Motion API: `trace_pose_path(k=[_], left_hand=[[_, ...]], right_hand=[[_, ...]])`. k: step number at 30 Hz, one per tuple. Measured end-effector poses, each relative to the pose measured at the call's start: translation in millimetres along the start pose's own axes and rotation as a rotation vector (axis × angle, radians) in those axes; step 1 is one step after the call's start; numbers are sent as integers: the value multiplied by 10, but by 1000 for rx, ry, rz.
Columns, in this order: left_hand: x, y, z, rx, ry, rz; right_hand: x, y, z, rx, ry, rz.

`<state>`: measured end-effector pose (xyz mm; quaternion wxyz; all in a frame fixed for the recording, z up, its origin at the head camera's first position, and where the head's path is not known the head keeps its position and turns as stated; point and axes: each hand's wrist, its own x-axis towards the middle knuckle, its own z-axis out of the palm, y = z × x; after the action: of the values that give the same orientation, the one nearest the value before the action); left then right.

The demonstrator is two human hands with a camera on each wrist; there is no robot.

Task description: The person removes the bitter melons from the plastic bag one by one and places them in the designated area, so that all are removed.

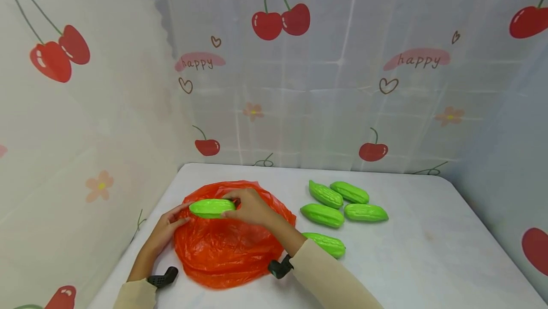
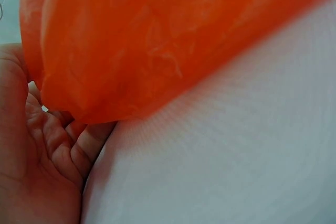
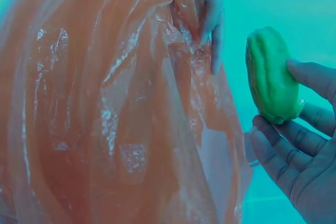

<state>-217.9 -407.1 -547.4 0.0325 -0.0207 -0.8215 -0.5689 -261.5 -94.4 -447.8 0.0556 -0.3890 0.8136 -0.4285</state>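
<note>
A light green, ridged bitter melon (image 1: 210,208) is held above the red plastic bag (image 1: 227,256) by my right hand (image 1: 251,208). In the right wrist view, thumb and fingers pinch one end of the melon (image 3: 270,77), which is apart from the bag's crinkled side. At the bag's left edge is my left hand (image 1: 161,234). The left wrist view has this hand (image 2: 47,150) gripping the bag's edge (image 2: 121,51), with some fingertips hidden behind the plastic. What lies inside the bag cannot be seen.
Several more bitter melons (image 1: 322,215) lie loose on the white table (image 1: 419,252), right of the bag. One melon (image 1: 327,244) is partly covered by the right forearm. A cherry-print curtain (image 1: 299,90) hangs behind the table and along both sides.
</note>
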Motion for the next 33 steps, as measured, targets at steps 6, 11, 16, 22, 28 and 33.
trace_pose_path(k=[6,11,16,22,28,33], left_hand=[[-4,24,7,-10,-2,-7],[-2,25,-1,3,-17,7],[10,-3,-5,13,-24,28],[22,-33,-2,10,-32,37],[28,-26,1,20,-32,31],[29,-7,5,15,-30,33]], right_hand=[[-91,-64,-43,31,19,7],[-177,-87,-67,53,30,22],[-261,-104,-104,63,35,30],[-349,-103,-152,69,42,42],[-426,-130,-223,66,38,20],[-503,-164,-287,54,28,17]])
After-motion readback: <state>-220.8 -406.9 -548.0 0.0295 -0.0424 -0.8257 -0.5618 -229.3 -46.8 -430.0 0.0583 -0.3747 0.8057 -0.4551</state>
